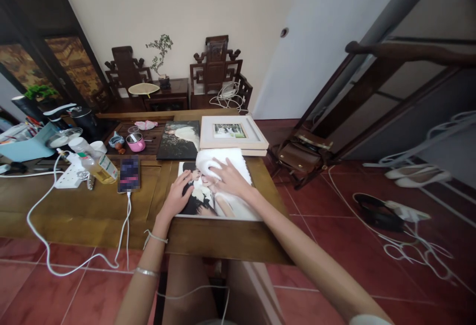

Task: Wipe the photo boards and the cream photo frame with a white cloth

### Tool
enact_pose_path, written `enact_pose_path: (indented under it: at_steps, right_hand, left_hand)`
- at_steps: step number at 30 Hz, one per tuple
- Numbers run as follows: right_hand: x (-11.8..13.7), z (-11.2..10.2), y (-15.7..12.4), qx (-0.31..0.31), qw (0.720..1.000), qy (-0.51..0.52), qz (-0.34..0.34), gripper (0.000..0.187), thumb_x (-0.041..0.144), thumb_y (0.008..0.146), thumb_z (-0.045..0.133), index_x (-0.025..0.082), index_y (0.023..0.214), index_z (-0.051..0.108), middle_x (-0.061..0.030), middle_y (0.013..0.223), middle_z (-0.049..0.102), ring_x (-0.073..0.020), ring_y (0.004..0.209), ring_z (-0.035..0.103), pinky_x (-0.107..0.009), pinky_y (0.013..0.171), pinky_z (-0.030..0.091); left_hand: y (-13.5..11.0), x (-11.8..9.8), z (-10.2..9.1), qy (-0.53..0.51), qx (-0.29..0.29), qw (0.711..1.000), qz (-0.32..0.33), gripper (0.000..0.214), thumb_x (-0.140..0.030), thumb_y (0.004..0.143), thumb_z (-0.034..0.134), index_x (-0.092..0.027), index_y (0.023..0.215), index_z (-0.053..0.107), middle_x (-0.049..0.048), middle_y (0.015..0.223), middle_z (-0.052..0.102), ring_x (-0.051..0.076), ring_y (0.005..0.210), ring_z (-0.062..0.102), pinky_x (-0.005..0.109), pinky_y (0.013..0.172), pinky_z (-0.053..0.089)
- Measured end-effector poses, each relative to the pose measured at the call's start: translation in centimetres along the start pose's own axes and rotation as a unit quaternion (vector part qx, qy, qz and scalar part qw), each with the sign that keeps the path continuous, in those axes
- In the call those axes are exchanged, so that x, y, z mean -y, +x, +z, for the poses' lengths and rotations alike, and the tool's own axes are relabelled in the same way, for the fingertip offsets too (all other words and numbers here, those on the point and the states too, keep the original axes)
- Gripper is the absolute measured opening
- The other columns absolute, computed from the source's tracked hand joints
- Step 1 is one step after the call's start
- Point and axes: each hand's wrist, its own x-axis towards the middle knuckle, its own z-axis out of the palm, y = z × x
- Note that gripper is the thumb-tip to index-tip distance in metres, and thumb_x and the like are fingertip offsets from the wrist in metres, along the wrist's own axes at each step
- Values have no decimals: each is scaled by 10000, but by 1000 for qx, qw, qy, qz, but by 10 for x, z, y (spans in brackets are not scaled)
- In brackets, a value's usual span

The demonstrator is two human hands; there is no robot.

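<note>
A large glossy photo panel (201, 201) showing two people lies flat at the near edge of the wooden table. My left hand (181, 193) rests on its left side, fingers stretched out and holding nothing. Across the panel's upper right part is a white cloth (232, 156), perhaps a paper towel, partly bunched up. My right hand (230, 181) presses on this cloth with the fingers spread over it, and a fold shows around the fingertips. Behind the panel lie a dark photo panel (176, 141) and a pale framed picture (256, 139), which sits on another frame.
Left on the table are a phone (129, 173) on a cable, a bottle of yellowish liquid (102, 166), a power strip (69, 176), a pink cup (135, 142) and a blue box (29, 141). A chair holding a brown bag (303, 154) stands right. Cables (420, 253) lie on the floor.
</note>
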Motion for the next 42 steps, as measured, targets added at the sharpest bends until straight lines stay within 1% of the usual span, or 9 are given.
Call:
enact_pose_path:
  at_steps: [3, 9, 12, 19, 24, 28, 33, 38, 42]
  right_hand:
    - [19, -1, -20, 7, 1000, 10, -21, 311, 236, 910, 423, 151, 1139, 616, -160, 1248, 596, -293, 1358, 307, -593, 1079, 181]
    - [74, -12, -103, 48, 989, 79, -115, 293, 169, 820, 494, 171, 1066, 653, -127, 1348, 528, -294, 1385, 248, -609, 1119, 99]
    - [77, -21, -122, 60, 984, 98, -137, 239, 207, 836, 510, 189, 1013, 670, -120, 1344, 535, -259, 1359, 318, -541, 1145, 141]
    - [14, -15, -68, -11, 1000, 24, -11, 305, 284, 933, 395, 187, 1103, 629, -124, 1302, 568, -267, 1298, 414, -510, 1101, 262]
    - [24, 2, -17, -24, 994, -27, 102, 339, 236, 905, 428, 134, 1183, 592, -183, 1278, 570, -338, 1321, 354, -604, 1037, 256]
    - [63, 7, -22, 13, 999, 20, -31, 337, 189, 848, 492, 183, 1163, 612, -119, 1384, 493, -294, 1374, 267, -575, 1102, 153]
    - [87, -11, -72, 68, 980, 105, -155, 294, 193, 821, 531, 201, 1093, 642, -95, 1315, 565, -228, 1381, 272, -518, 1148, 99]
    - [55, -24, -121, 39, 992, 108, -47, 232, 276, 880, 487, 208, 989, 680, -104, 1310, 569, -249, 1295, 427, -464, 1125, 261]
    - [8, -12, -122, -46, 992, 71, 93, 333, 355, 907, 422, 206, 1073, 669, -109, 1209, 638, -327, 1266, 451, -504, 984, 429]
  left_hand:
    - [0, -1, 0, -8, -4, 1000, -11, 411, -333, 933, 417, -240, 1328, 483, 78, 1440, 434, 218, 1355, 362, 448, 1132, 272]
    - [1, -2, 1, -8, -2, 1000, -21, 406, -326, 957, 349, -230, 1327, 482, 70, 1442, 434, 208, 1360, 354, 444, 1137, 263]
    - [1, -1, 1, -4, -4, 1000, -12, 405, -317, 950, 367, -237, 1331, 478, 72, 1445, 429, 215, 1359, 354, 449, 1134, 268]
    - [1, 4, 2, -5, -4, 1000, -5, 407, -323, 946, 375, -228, 1327, 485, 76, 1435, 443, 212, 1353, 368, 446, 1130, 281]
    - [3, -5, -2, -25, -31, 999, -5, 409, -350, 952, 366, -193, 1295, 524, 95, 1406, 478, 204, 1325, 412, 415, 1126, 300]
    - [3, -16, -9, -71, -90, 993, -1, 436, -370, 963, 329, -166, 1293, 528, 94, 1398, 489, 195, 1325, 411, 383, 1134, 297]
    - [2, -22, -12, -83, -123, 989, 1, 444, -356, 975, 286, -169, 1307, 513, 84, 1382, 509, 187, 1320, 420, 380, 1132, 306]
    - [1, -20, -7, -26, -58, 998, 16, 410, -324, 907, 470, -201, 1293, 532, 71, 1373, 520, 208, 1340, 395, 404, 1127, 325]
    - [0, -17, -3, -13, -31, 999, 29, 374, -272, 888, 490, -210, 1245, 581, 57, 1327, 562, 206, 1321, 421, 416, 1121, 340]
